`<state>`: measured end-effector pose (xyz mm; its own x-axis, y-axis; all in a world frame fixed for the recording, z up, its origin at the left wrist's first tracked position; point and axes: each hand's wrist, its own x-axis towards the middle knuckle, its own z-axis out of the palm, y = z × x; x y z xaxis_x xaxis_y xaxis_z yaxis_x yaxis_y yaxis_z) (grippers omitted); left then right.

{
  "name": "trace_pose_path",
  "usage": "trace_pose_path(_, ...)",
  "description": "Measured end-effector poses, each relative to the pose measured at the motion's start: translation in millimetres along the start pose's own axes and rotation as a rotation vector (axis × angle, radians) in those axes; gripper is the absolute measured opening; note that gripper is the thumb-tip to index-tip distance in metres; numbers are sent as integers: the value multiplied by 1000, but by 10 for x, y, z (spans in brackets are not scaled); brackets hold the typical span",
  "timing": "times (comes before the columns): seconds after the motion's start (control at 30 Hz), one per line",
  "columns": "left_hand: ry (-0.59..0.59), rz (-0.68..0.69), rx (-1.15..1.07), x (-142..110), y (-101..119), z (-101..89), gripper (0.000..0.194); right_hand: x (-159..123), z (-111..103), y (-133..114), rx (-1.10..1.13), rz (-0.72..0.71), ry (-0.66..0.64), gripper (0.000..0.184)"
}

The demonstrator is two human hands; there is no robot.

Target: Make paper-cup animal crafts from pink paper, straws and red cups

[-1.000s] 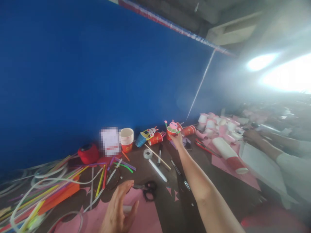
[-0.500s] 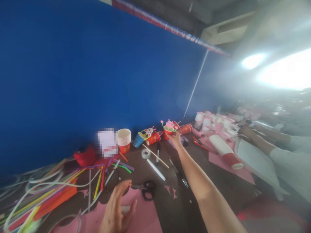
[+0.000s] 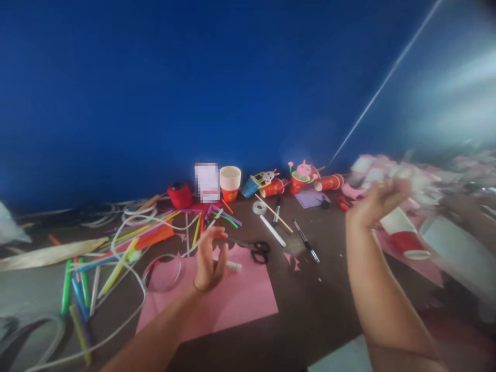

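Note:
My left hand [image 3: 210, 258] hovers over a pink paper sheet [image 3: 240, 302], fingers apart and holding nothing. Black scissors [image 3: 259, 251] and a white glue stick [image 3: 234, 266] lie just right of it. My right hand [image 3: 377, 202] is raised above the table's right side, blurred by motion, fingers loosely curled; nothing shows in it. Behind it lies a white-and-red paper cup stack [image 3: 403, 235]. The decorated red cup with a pink figure [image 3: 300, 178] stands by the blue wall, apart from both hands.
Coloured straws and white tubing [image 3: 127, 240] sprawl at the left. A red thread spool [image 3: 180, 195], a stack of paper cups [image 3: 230, 183], tape roll [image 3: 259, 207], pens and sticks line the back. Another person's blurred arm and pink crafts fill the far right.
The view swung left and down. My right hand let go of the decorated red cup and drew back to the right. My left hand rose over the pink sheet.

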<state>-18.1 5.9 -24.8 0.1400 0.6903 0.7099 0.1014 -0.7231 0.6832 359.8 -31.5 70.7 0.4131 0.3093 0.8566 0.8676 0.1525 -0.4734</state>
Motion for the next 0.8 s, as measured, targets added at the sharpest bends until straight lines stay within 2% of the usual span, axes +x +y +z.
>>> trace_pose_path(0.03,44,-29,-67,18,-18,4,46,92,-98,-189,-41,-73,247,60)
trace_pose_path(0.07,73,-50,-122,41,-32,4,48,155,-178,-401,-104,-175,339,62)
trace_pose_path(0.1,112,-70,-160,69,-39,2,48,184,-238,-626,-151,-282,359,62)
trace_pose_path(0.17,168,-112,-198,133,-33,-14,48,138,-290,-1064,-112,-452,319,63)
trace_pose_path(0.2,191,-136,-203,166,-21,-25,48,63,-283,-1259,-57,-498,263,64)
trace_pose_path(0.23,218,-149,-202,200,-6,-38,48,-44,-256,-1429,23,-506,231,54)
trace_pose_path(0.27,235,-148,-199,233,13,-51,48,-184,-210,-1572,89,-397,102,38)
trace_pose_path(0.3,244,-147,-191,267,34,-63,48,-352,-151,-1688,130,-278,-102,32)
trace_pose_path(0.33,254,-143,-182,302,58,-75,49,-544,-82,-1778,146,-254,-381,29)
trace_pose_path(0.4,284,-128,-165,375,105,-96,50,-965,66,-1888,144,-362,-866,31)
trace_pose_path(0.43,293,-125,-159,414,127,-105,50,-1174,137,-1914,100,-398,-1024,37)
trace_pose_path(0.47,297,-117,-156,455,147,-115,50,-1366,203,-1926,60,-398,-1115,45)
trace_pose_path(0.53,284,-106,-154,533,180,-138,51,-1673,307,-1928,-26,-379,-1212,59)
trace_pose_path(0.67,206,-93,-151,586,264,-215,56,-1925,417,-1939,-119,-368,-1253,60)
trace_pose_path(0.73,106,-120,-112,493,341,-275,56,-1931,454,-1960,-129,-385,-1237,58)
trace_pose_path(0.8,-54,-156,-22,304,427,-355,55,-1918,506,-1989,-149,-379,-1230,57)
